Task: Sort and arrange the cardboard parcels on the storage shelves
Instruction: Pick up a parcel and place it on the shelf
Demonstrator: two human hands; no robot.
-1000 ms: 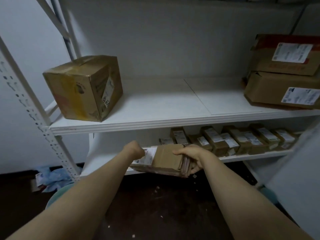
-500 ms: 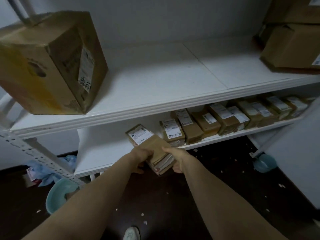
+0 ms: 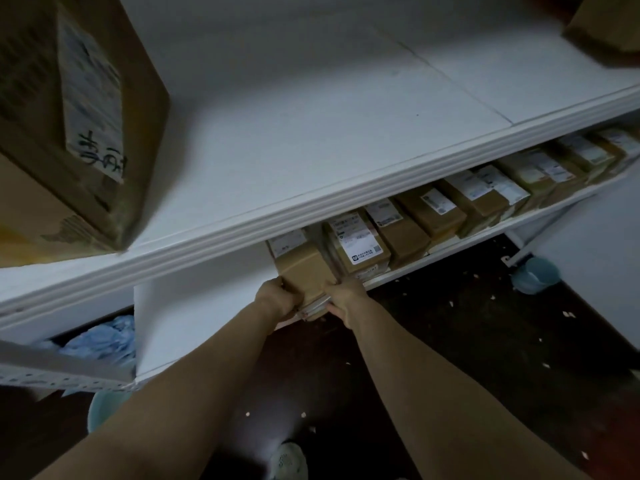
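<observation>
A small flat cardboard parcel [image 3: 304, 268] with a white label lies on the lower shelf [image 3: 194, 313], at the left end of a row of several similar labelled parcels [image 3: 426, 216]. My left hand [image 3: 277, 297] grips its near left corner. My right hand [image 3: 346, 299] grips its near right corner, fingers curled under the front edge. The parcel's far end touches the neighbouring parcel [image 3: 356, 240] and is partly hidden under the upper shelf's edge.
A large cardboard box [image 3: 69, 126] stands at the left on the upper shelf [image 3: 311, 133]; another box corner [image 3: 606, 32] shows top right. Blue plastic [image 3: 104, 337] lies under the shelf. A teal basin [image 3: 100, 407] and a bucket [image 3: 535, 275] sit on the dark, littered floor.
Both hands have carried the parcel forward and right, from in front of the shelf onto the lower shelf beside the row. The view has moved closer and lower.
</observation>
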